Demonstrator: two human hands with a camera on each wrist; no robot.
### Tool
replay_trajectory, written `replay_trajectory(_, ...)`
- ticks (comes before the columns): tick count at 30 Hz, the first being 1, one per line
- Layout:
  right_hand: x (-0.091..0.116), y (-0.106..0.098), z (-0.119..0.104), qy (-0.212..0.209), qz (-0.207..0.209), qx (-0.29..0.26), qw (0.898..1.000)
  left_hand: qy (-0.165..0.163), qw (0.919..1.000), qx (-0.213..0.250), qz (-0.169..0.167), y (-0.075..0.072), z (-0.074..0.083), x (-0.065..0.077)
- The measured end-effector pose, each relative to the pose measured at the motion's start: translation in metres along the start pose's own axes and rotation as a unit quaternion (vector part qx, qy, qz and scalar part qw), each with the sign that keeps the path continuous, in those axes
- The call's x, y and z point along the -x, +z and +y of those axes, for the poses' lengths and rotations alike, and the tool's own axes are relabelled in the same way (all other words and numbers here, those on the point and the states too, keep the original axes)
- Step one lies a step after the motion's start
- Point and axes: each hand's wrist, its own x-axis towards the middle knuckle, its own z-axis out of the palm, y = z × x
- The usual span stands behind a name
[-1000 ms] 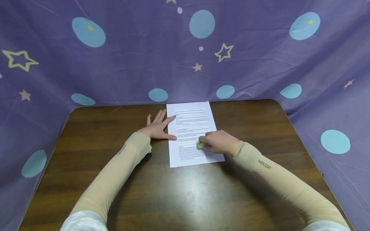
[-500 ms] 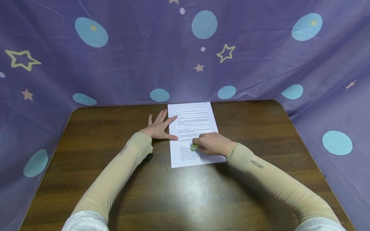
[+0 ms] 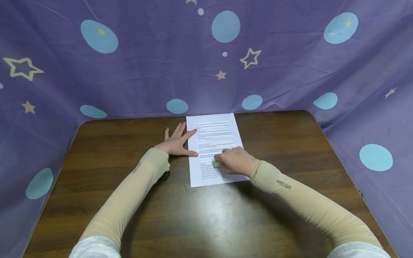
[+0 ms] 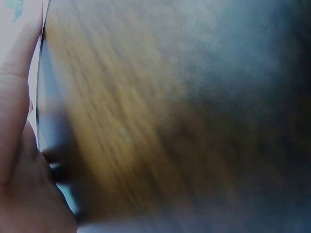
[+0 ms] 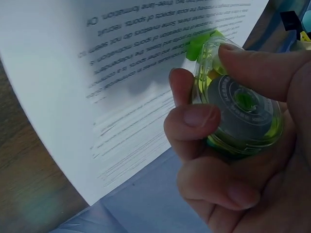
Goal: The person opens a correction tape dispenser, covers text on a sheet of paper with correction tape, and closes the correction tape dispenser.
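Note:
A printed sheet of white paper (image 3: 209, 123) lies on the wooden table. My left hand (image 3: 175, 144) rests at its left edge with fingers spread, thumb and index finger reaching onto the page. In the right wrist view, my right hand (image 5: 233, 184) grips a clear green correction tape dispenser (image 5: 243, 104) between thumb and curled fingers. The dispenser's bright green tip end (image 5: 197, 46) is at the printed lines in the lower part of the sheet; whether it touches the paper I cannot tell. In the left wrist view only part of the left hand (image 4: 19, 131) shows, blurred.
The brown wooden table (image 3: 135, 215) surrounds the sheet on its near side and both flanks. A purple curtain (image 3: 145, 53) with stars and blue dots hangs behind the table and at both sides; the sheet's far edge nearly reaches it.
My right hand has moved a little to the left along the lower text with the correction tape dispenser, mostly in the first half second. The left hand stays in place.

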Motion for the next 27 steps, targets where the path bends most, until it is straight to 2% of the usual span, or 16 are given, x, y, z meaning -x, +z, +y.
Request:
replay_trajectory(12, 0.013, -0.001, 0.011, 0.003, -0.001, -0.005, 1.0, -0.006, 1.0, -0.004, 0.001, 0.002, 0.001, -0.002)
replay_trajectory(27, 0.033, -0.005, 0.029, 0.029, -0.017, -0.012, 0.999, -0.003, 1.0, 0.003, 0.007, 0.002, 0.0, 0.0)
